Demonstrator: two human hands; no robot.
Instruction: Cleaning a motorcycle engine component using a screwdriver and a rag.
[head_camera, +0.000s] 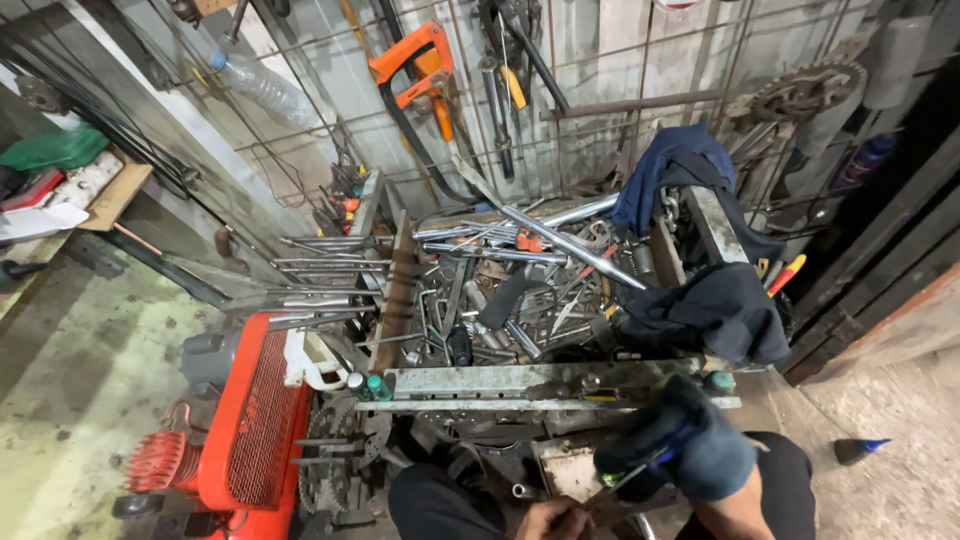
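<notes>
right hand (690, 445), gloved | grips screwdriver (640, 465) | above left hand (555, 518)

cluttered workshop: tool-heaped bench (540, 380), hung saw (415, 60)

The right hand (690, 440), in a dark glove, sits at about five o'clock in the head view, its fingers curled shut into a fist, with the bare forearm running down to the bottom edge. The left hand (553, 517), bare, shows only partly at six o'clock, low at the frame edge, fingers bent inward; its grip cannot be made out.
</notes>
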